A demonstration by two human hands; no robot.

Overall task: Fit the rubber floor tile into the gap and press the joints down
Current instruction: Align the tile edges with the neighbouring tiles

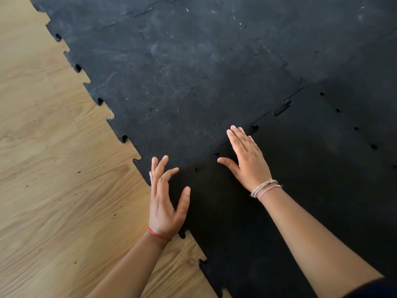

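Our right hand point(247, 160) lies flat, fingers together, palm down on the tile point(290, 190), gripping nothing; left hand point(165, 201) spread open, empty, at the tile's corner edge; seam point(281, 108) just past right fingertips still gapped; tile looks heavy, floppy, grippy, so we'd press with palms, not pinch; it lies flat, running up-right from us; wood floor point(53, 168) left of left hand.

We see a wood-grain floor point(53, 168) carrying black interlocking rubber tiles point(171, 72); the darker rubber floor tile point(300, 179) lies nearest us, its toothed edge meeting the scuffed neighbours.
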